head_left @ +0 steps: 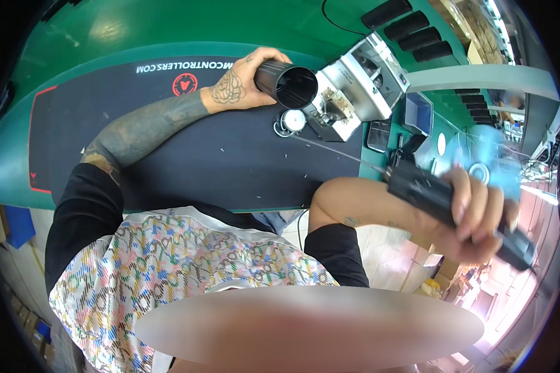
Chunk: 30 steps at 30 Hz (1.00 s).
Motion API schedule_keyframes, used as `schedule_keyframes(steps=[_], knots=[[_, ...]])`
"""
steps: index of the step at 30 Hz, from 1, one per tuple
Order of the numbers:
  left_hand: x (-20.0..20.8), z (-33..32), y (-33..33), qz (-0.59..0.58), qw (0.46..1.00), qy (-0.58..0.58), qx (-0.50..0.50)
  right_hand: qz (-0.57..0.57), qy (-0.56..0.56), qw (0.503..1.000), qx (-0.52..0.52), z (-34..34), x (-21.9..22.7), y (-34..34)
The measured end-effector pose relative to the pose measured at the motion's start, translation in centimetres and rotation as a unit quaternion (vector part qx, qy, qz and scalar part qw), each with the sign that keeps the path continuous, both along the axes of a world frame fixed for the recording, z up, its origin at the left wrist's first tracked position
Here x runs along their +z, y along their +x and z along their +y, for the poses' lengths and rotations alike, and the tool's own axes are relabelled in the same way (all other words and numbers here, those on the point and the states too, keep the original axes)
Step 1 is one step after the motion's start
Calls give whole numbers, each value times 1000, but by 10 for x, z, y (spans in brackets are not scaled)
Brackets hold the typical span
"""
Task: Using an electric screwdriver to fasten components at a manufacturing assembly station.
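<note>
My left hand (241,86) is wrapped around a black, hollow cylinder (274,73) over the far part of the dark mat, its open end turned toward me and to the right. Just below that opening, a small round part with a white top and metal rim (292,120) stands on the mat. Off to the right, my right hand (470,217), slightly blurred, grips a black electric screwdriver (424,191). Its long thin bit points left, toward the round part, with its tip apparently near it; contact is unclear.
A silver screw feeder (361,81) stands right of the cylinder. Beyond it, several black cylinders (415,30) lie in a row on the green table (186,28). A grey-blue bin (419,114) and a phone-like dark device (378,135) sit at the right, below a pale curved bar (479,77).
</note>
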<state>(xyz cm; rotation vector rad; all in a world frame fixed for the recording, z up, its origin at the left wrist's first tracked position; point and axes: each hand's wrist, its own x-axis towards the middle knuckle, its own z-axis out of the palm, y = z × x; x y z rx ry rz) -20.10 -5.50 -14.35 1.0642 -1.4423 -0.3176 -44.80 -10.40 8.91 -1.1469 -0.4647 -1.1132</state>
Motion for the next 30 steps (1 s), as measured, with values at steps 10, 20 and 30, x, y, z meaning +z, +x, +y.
schedule_keyframes(steps=[10, 20, 30], knots=[[0, -1, 1, 27, 998, 52, -7, 83, -141, 969, -183, 24, -13, 53], [8, 2, 0, 67, 993, 100, -17, 211, -182, 876, -394, 5, -36, 86], [1, 2, 1, 60, 996, 64, -7, -43, -87, 972, -215, 15, -15, 45]])
